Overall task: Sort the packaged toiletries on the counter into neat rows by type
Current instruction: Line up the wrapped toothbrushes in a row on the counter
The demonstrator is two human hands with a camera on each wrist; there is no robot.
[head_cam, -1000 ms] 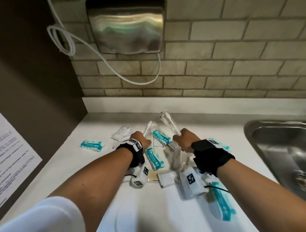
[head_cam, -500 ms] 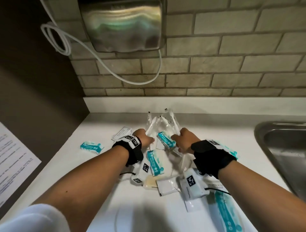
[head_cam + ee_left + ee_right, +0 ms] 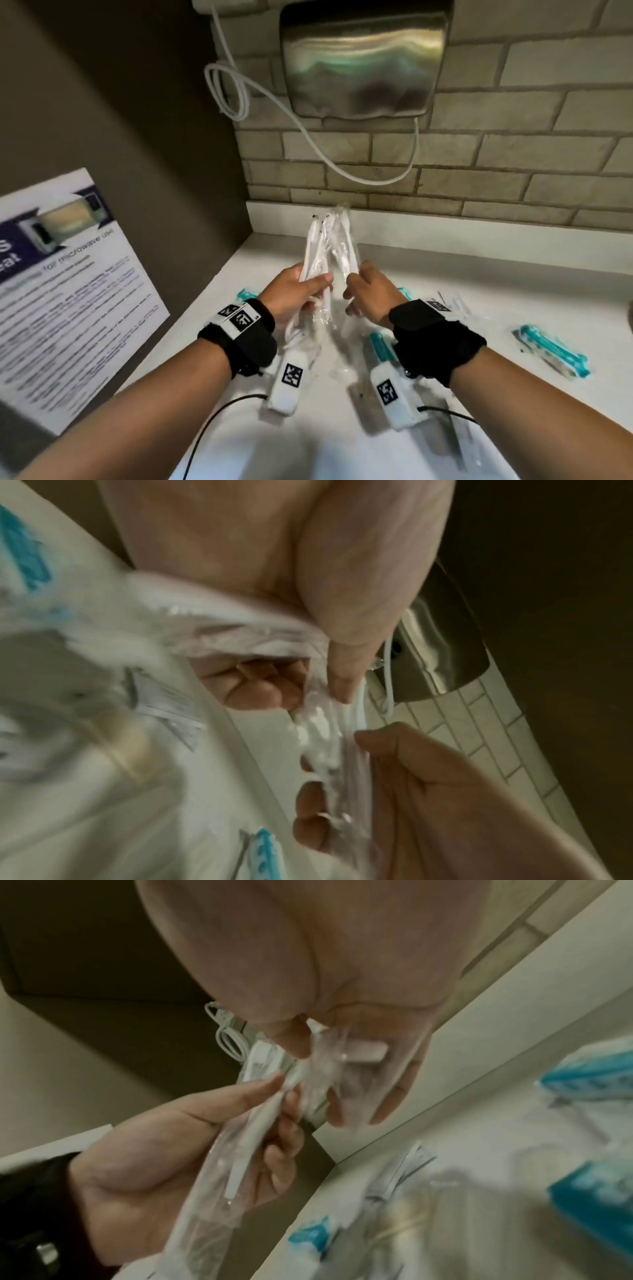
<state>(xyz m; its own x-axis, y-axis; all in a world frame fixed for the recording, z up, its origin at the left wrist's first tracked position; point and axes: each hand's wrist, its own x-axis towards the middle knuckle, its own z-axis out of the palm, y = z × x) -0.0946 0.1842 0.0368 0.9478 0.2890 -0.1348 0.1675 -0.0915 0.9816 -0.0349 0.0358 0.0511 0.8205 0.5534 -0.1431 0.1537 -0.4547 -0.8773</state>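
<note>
Both hands are raised above the white counter [image 3: 479, 301] and hold clear-wrapped white toothbrushes [image 3: 323, 246] that fan upward. My left hand [image 3: 315, 287] grips a bundle of them [image 3: 246, 1131] in its fist. My right hand [image 3: 352, 291] pinches one clear packet [image 3: 329, 1064] just beside that bundle, thumb against fingers. In the left wrist view the wrapped toothbrushes [image 3: 349, 737] run between my thumb and the other hand. Teal-and-white packets lie on the counter at the right [image 3: 551, 349], under my right wrist [image 3: 380, 346] and behind my left wrist [image 3: 245, 294].
A steel hand dryer [image 3: 363, 58] hangs on the brick wall above, with a looped white cable [image 3: 236, 92] drooping beneath it. A printed notice [image 3: 68, 291] is fixed to the dark left wall. More clear packets [image 3: 459, 305] lie behind my right wrist.
Both hands have lifted off the counter with the wrapped toothbrushes and come together in the air. The head view has swung left, so the sink is out of sight.
</note>
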